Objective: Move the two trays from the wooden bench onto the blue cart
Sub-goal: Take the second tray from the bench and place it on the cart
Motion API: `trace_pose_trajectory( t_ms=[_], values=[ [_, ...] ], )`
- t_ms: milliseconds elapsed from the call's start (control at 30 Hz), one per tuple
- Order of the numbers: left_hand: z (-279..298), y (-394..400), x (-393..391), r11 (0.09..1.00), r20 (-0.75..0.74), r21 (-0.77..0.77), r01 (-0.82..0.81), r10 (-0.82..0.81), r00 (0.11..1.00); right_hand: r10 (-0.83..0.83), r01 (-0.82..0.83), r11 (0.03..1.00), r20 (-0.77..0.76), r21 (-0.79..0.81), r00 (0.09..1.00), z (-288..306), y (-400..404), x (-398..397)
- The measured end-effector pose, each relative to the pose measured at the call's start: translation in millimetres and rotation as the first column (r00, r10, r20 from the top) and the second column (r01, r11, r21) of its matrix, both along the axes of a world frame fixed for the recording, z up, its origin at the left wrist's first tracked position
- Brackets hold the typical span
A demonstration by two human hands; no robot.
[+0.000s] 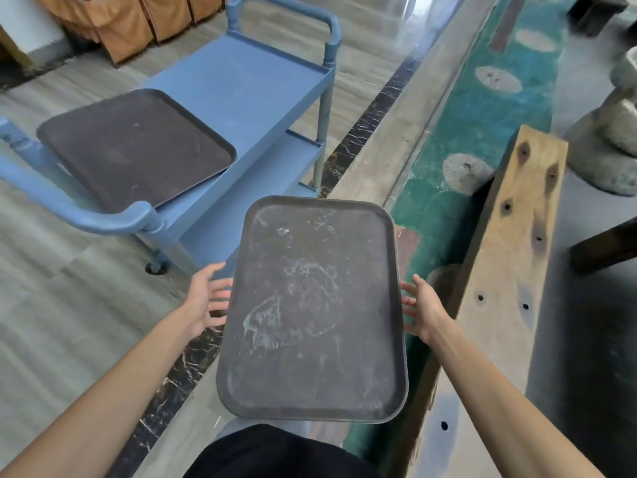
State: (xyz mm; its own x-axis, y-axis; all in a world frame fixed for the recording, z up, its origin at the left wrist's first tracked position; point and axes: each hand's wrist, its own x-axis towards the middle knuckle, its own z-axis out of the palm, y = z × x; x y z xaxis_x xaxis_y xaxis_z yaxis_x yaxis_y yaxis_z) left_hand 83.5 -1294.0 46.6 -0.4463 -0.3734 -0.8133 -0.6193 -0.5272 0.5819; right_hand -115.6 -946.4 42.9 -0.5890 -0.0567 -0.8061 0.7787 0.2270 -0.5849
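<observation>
Scuffed dark rectangular tray [312, 305], long axis away, carried between my straight-fingered left grip [206, 300] and right grip [420, 310]; blue two-shelf cart [248, 84] forward-left.

Brown tray [134, 146], blue cart [248, 84], grey tray [313, 305] (white-scuffed)

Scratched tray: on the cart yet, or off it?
Off. The scratched tray is held between left hand and right hand, short of the blue cart.
</observation>
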Motion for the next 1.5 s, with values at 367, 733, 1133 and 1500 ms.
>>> trace_pose_trajectory(
  t_ms=[367, 733, 1133, 1500],
  values=[
    [-6.2, -76.3, -184.4, 1.0, -0.104, 0.02, -0.018, 0.02, 0.994, 0.066, -0.062, 0.997, -0.093, 0.05, 0.993, 15.3, -85.7, -211.0],
    [38.2, -153.4, -277.4, 0.99, -0.156, -0.03, -0.141, 0.135, 0.979, 0.204, -0.204, 0.979, -0.13, 0.016, 0.97, 42.2, -195.7, -350.1],
    [54.2, -261.7, -387.5, 0.902, -0.162, -0.251, -0.352, 0.319, 0.934, 0.527, -0.549, 0.836, -0.305, 0.018, 0.793, 51.3, -378.9, -527.0],
    [48.9, -361.0, -468.8, 0.823, -0.085, -0.286, -0.491, 0.488, 0.868, 0.701, -0.729, 0.682, -0.338, 0.06, 0.628, 38.0, -535.9, -645.7]
  ],
)
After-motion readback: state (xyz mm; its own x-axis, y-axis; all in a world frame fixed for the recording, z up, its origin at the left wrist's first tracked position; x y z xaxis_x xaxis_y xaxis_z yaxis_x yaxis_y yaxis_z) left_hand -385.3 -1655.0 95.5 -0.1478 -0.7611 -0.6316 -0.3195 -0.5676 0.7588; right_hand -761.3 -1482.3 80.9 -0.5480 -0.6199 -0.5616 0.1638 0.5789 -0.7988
